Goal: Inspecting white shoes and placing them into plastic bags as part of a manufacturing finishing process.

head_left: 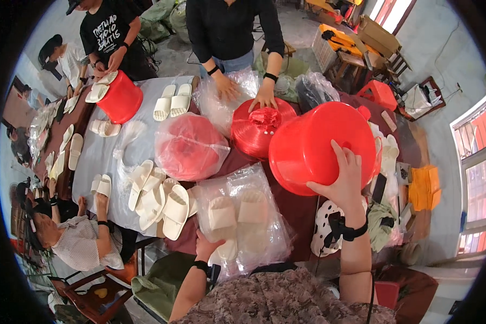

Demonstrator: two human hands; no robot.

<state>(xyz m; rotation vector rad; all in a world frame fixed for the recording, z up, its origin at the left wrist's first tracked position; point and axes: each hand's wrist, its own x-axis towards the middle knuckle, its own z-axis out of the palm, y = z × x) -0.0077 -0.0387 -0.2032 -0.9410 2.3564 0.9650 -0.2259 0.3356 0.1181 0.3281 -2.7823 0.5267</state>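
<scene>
Your right hand (346,175) is spread open against the side of the red tub (308,135), which sits at the right of the counter (292,201), its near edge by your thumb. Your left hand (206,247) touches the left edge of the clear bag (263,189) in front of you, thumb extended; you cannot tell here whether the fingers pinch the film. Cream slippers (222,212) lie inside that bag. Just left of it is a loose pile (154,202) of more slippers, and beyond stands a wrapped red bundle (186,148). Across from you, a co-worker's hand (263,96) rests on a red twine roll (245,135), just beside your tub.
</scene>
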